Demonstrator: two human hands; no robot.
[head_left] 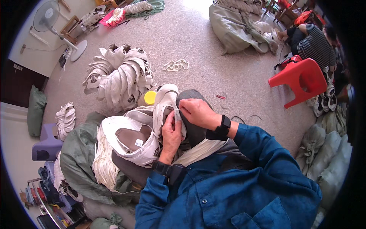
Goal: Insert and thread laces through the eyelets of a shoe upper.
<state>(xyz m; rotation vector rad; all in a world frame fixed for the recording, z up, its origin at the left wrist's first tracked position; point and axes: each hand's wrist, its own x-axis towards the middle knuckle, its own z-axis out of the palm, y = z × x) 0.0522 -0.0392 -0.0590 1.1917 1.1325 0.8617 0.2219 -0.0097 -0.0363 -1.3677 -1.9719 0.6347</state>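
Observation:
A white shoe upper [166, 95] lies over my lap, toe pointing away from me. My left hand [171, 135] grips its near side, fingers closed on the opening's edge. Close beside it, my right hand [196, 113] pinches a thin white shoelace [176, 108] at the upper's right edge. The fingertips partly hide where the lace meets the upper. Another white upper [114, 131] with a brown lining rests on my left leg. White laces hang in a bundle [105, 160] on the left, and more laces [202, 151] lie across my lap.
A ring of stacked white uppers [122, 78] stands on the floor ahead, near a yellow-lidded jar [150, 97]. Loose lace [176, 65] lies beyond. A red stool [301, 81] and a seated person [314, 45] are at right. Green sacks [82, 152] sit left; a fan [78, 50] stands far left.

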